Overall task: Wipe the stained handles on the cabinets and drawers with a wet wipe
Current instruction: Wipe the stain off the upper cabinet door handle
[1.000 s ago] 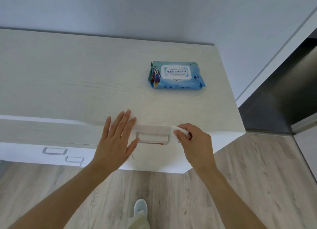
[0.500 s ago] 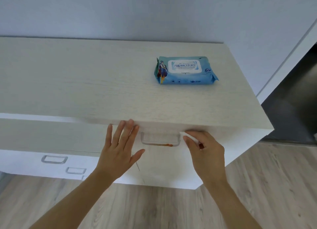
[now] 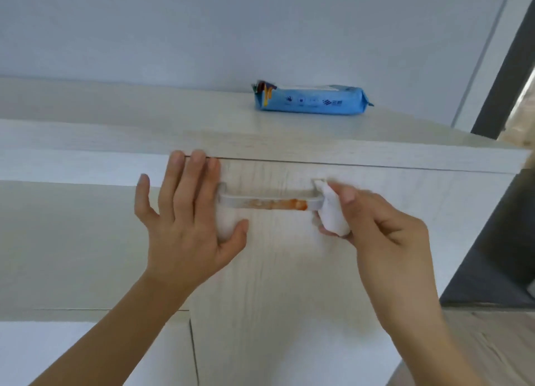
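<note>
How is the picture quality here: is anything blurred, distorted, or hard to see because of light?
In the head view, the right hand and its white wipe look slightly motion-blurred; the orange stain on the handle stays readable. The cabinet top edge bows from the wide-angle lens. Lighting is soft and even, with no strong glare; the left hand casts only a faint shadow.

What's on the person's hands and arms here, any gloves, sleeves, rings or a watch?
Nothing worn that shows. The left hand and right hand are bare, no gloves, no rings visible. Both forearms are bare down to the frame edge, with no sleeve cuffs, watch or bands in view. The nails are short and unpainted. The upper arms are out of frame, so sleeves higher up cannot be ruled out.
</note>
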The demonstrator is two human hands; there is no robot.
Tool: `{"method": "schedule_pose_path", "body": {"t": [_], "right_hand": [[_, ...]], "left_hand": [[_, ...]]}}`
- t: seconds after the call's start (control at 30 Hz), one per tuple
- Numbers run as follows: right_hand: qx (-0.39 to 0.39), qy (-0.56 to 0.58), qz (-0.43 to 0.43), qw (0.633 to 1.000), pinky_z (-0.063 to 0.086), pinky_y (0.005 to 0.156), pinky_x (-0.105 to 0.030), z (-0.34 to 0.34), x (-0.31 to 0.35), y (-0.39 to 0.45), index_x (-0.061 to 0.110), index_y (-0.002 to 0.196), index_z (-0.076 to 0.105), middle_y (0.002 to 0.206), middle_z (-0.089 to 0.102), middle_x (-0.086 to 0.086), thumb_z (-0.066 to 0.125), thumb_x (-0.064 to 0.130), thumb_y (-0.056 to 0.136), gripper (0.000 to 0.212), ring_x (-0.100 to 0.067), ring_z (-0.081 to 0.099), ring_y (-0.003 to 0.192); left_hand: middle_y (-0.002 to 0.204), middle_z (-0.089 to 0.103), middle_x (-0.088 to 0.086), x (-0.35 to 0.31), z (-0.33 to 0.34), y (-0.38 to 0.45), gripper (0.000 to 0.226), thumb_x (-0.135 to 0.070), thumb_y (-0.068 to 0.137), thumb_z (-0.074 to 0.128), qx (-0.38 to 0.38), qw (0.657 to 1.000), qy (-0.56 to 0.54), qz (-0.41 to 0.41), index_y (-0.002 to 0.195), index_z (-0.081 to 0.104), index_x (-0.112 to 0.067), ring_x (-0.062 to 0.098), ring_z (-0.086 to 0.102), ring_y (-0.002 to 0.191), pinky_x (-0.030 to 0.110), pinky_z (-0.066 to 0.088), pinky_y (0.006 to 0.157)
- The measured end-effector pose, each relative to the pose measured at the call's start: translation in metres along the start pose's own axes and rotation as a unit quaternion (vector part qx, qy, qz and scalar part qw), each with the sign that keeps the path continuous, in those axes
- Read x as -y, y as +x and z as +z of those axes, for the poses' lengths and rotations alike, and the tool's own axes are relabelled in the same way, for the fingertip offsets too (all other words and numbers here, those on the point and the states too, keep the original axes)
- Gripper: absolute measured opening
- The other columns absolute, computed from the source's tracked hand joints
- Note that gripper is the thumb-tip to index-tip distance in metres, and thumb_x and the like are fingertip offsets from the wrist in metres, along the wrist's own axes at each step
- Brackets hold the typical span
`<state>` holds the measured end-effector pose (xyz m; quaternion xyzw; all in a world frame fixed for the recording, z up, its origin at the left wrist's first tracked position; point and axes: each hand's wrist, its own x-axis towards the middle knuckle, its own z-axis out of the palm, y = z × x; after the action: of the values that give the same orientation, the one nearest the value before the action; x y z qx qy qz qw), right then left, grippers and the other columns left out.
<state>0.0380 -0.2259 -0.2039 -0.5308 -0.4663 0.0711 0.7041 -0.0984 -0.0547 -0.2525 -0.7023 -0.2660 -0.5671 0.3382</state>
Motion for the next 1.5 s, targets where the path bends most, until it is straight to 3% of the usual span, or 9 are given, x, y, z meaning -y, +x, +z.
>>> {"method": "schedule_pose_path", "body": {"t": [0.07,0.13,0.23,0.37,0.53,0.73,0.93,1.27,1.5], "right_hand": [[0.008,0.045,0.0,0.999,0.056,0.085,-0.037,0.001,-0.008,0.0,0.026,0.096,0.075,0.096,0.074,0.007,0.059,0.033,0.082,0.023,-0.016,0.069,0.093],[0.01,0.1,0.001,0.995,0.058,0.078,-0.031,0.002,-0.013,0.0,0.02,0.094,0.076,0.091,0.074,0.001,0.064,0.028,0.076,0.024,-0.018,0.07,0.09],[-0.023,0.099,-0.015,0.995,0.057,0.081,-0.024,0.002,-0.02,-0.002,0.025,0.092,0.076,0.088,0.07,-0.012,0.071,0.023,0.076,0.017,-0.013,0.068,0.083],[-0.082,0.033,-0.115,0.989,0.046,0.071,-0.006,0.003,-0.023,-0.004,0.033,0.089,0.075,0.094,0.07,0.011,0.072,0.022,0.075,0.018,0.001,0.062,0.081],[-0.07,0.046,-0.184,0.979,0.046,0.08,-0.007,0.012,-0.031,0.001,0.023,0.09,0.075,0.094,0.07,0.01,0.07,0.023,0.072,0.019,0.001,0.064,0.093],[-0.034,0.032,-0.201,0.978,0.046,0.077,-0.006,0.006,-0.033,0.008,0.031,0.091,0.072,0.093,0.071,0.019,0.068,0.02,0.074,0.021,0.003,0.065,0.092],[-0.089,-0.053,-0.26,0.96,0.043,0.073,-0.003,0.017,-0.04,0.002,0.026,0.103,0.068,0.094,0.067,0.012,0.066,0.018,0.08,0.024,0.006,0.061,0.085],[-0.13,0.01,-0.237,0.963,0.047,0.08,-0.008,0.016,-0.048,0.003,0.032,0.097,0.071,0.093,0.068,0.015,0.068,0.022,0.08,0.02,0.001,0.064,0.09],[-0.147,-0.032,-0.299,0.942,0.045,0.085,-0.007,0.03,-0.05,0.001,0.019,0.107,0.067,0.1,0.064,0.007,0.068,0.012,0.08,0.027,0.002,0.062,0.095]], "left_hand": [[0.146,0.025,0.013,-0.001,0.002,0.0,0.073,-0.052,0.09,0.034,-0.018,1.0,0.0,-0.006,0.144,0.026,-0.004,0.027,0.02,0.14,0.054,0.013,0.108],[0.147,0.022,0.01,0.0,0.001,-0.001,0.072,-0.052,0.091,0.035,-0.023,1.0,-0.006,-0.014,0.145,0.025,-0.006,0.026,0.02,0.141,0.059,0.011,0.106],[0.149,0.022,0.009,-0.006,-0.001,-0.003,0.071,-0.049,0.091,0.04,-0.028,0.999,-0.01,-0.033,0.146,0.026,-0.005,0.025,0.019,0.143,0.062,0.008,0.105],[0.149,0.026,0.013,-0.019,0.001,-0.004,0.071,-0.044,0.09,0.041,-0.038,0.996,-0.022,-0.071,0.146,0.024,-0.003,0.028,0.02,0.143,0.064,0.009,0.106],[0.149,0.023,0.011,-0.016,0.008,-0.006,0.072,-0.047,0.092,0.037,-0.056,0.997,0.004,-0.059,0.147,0.021,-0.004,0.025,0.018,0.144,0.067,0.009,0.106],[0.149,0.024,0.012,-0.016,0.01,-0.006,0.072,-0.048,0.092,0.035,-0.067,0.996,0.006,-0.057,0.147,0.022,-0.004,0.025,0.019,0.144,0.067,0.009,0.107],[0.148,0.026,0.013,-0.016,0.011,-0.007,0.072,-0.047,0.092,0.038,-0.077,0.996,0.006,-0.052,0.147,0.023,-0.003,0.028,0.022,0.143,0.065,0.007,0.108],[0.148,0.025,0.013,-0.015,0.011,-0.006,0.072,-0.048,0.092,0.037,-0.076,0.996,-0.002,-0.052,0.146,0.025,-0.002,0.029,0.022,0.142,0.063,0.005,0.109],[0.147,0.025,0.015,-0.017,0.009,-0.004,0.07,-0.046,0.092,0.038,-0.072,0.996,-0.025,-0.049,0.144,0.025,0.0,0.032,0.021,0.141,0.058,0.003,0.113]]}}
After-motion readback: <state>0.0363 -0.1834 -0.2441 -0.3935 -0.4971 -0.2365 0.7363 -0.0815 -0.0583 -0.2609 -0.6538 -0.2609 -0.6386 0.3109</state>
